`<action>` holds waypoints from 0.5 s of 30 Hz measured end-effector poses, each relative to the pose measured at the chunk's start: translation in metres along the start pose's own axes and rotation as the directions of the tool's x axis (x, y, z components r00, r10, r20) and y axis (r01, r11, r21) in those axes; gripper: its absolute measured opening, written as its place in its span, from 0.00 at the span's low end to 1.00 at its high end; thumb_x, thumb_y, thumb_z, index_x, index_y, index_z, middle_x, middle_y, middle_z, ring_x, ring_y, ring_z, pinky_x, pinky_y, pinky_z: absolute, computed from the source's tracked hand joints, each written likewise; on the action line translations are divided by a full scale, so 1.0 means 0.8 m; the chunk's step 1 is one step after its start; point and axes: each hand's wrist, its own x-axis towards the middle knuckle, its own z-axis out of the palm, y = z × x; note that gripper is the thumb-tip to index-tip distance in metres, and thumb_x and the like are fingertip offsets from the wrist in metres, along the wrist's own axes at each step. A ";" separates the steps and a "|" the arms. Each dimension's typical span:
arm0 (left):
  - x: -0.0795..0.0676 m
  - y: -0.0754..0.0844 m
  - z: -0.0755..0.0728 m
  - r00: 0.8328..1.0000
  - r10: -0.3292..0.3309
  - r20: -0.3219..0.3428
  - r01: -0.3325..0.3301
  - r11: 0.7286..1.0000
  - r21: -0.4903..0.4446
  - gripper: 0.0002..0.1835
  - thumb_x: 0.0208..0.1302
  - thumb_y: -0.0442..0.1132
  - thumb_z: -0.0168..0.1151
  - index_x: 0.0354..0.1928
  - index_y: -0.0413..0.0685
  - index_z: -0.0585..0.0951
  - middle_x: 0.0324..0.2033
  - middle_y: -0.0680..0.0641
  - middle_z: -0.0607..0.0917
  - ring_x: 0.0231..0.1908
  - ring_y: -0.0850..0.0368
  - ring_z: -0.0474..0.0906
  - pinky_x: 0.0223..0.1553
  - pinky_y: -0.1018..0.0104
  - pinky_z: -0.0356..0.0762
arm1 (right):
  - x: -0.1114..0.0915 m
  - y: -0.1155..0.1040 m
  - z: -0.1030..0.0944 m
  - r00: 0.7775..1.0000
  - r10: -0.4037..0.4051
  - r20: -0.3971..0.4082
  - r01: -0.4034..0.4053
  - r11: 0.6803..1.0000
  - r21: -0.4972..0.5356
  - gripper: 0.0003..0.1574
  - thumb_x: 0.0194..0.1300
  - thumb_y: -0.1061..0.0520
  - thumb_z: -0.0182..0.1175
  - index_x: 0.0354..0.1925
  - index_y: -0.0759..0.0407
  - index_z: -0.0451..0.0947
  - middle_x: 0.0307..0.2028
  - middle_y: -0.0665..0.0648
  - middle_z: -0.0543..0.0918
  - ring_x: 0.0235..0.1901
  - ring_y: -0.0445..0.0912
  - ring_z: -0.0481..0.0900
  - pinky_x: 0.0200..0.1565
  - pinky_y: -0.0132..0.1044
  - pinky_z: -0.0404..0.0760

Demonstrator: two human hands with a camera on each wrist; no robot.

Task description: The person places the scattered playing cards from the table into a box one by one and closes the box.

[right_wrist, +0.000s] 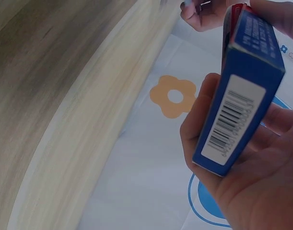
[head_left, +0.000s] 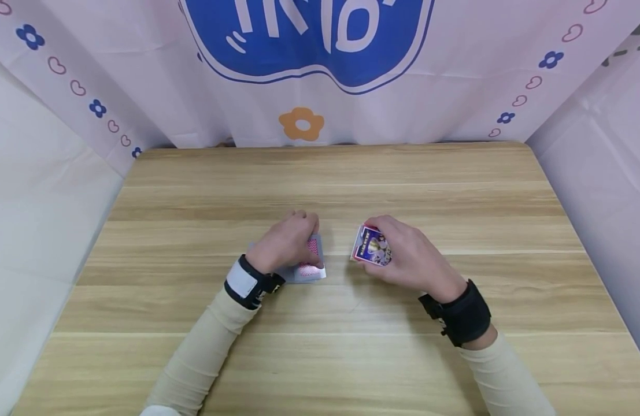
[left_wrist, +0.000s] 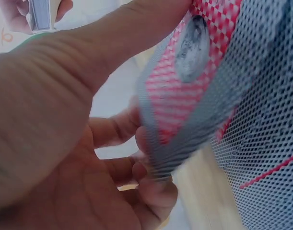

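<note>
1. Grips the box [head_left: 373,247] firmly between thumb and fingers of the right hand [head_left: 410,257]; dark blue, with a picture front, a red-and-white rim and a white barcode panel on one narrow side.
2. Pinches cards [head_left: 305,271] between thumb and fingers of the left hand [head_left: 285,245]; backed in red-and-white check with a grey border and oval emblem, partly blurred in the left wrist view.
3. Placed about midway between the table's [head_left: 351,358] left and right edges, cards left of box, well apart from both far corners. Hard to tell if touching the table.
4. Leaves a small gap between the hands, broad room towards the far edge and wider room towards either side edge.
</note>
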 end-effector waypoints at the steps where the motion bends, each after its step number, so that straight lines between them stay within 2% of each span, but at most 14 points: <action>1: 0.000 0.000 0.000 1.000 0.008 0.003 -0.008 1.000 -0.004 0.31 0.50 0.55 0.85 0.47 0.46 0.78 0.41 0.47 0.79 0.46 0.50 0.72 0.42 0.60 0.75 | 0.000 0.000 0.001 1.000 -0.002 -0.001 0.002 1.000 0.000 0.44 0.55 0.47 0.80 0.64 0.60 0.73 0.52 0.57 0.84 0.43 0.46 0.83 0.44 0.42 0.85; 5: 0.000 0.002 -0.003 0.998 0.064 0.005 -0.064 0.998 0.009 0.29 0.56 0.52 0.82 0.53 0.44 0.84 0.44 0.46 0.81 0.46 0.51 0.74 0.44 0.60 0.77 | 0.000 0.000 0.002 1.000 -0.002 -0.004 0.002 1.000 0.004 0.43 0.55 0.48 0.80 0.64 0.61 0.74 0.52 0.57 0.84 0.42 0.46 0.83 0.44 0.41 0.85; 8: -0.001 0.003 -0.005 0.995 0.094 -0.020 -0.094 0.995 0.019 0.29 0.59 0.51 0.80 0.58 0.44 0.85 0.48 0.45 0.83 0.48 0.49 0.74 0.46 0.59 0.78 | -0.001 0.000 0.002 1.000 -0.002 -0.003 0.002 1.000 0.007 0.43 0.55 0.48 0.80 0.64 0.60 0.74 0.52 0.56 0.84 0.42 0.46 0.83 0.43 0.41 0.85; 15: -0.003 0.005 -0.006 0.987 0.118 -0.105 -0.120 0.993 -0.015 0.22 0.62 0.47 0.78 0.57 0.53 0.87 0.55 0.44 0.81 0.55 0.47 0.70 0.52 0.56 0.79 | 0.000 -0.001 0.001 1.000 -0.002 0.005 0.002 1.000 0.003 0.44 0.55 0.48 0.80 0.64 0.60 0.73 0.52 0.56 0.84 0.42 0.46 0.82 0.44 0.41 0.85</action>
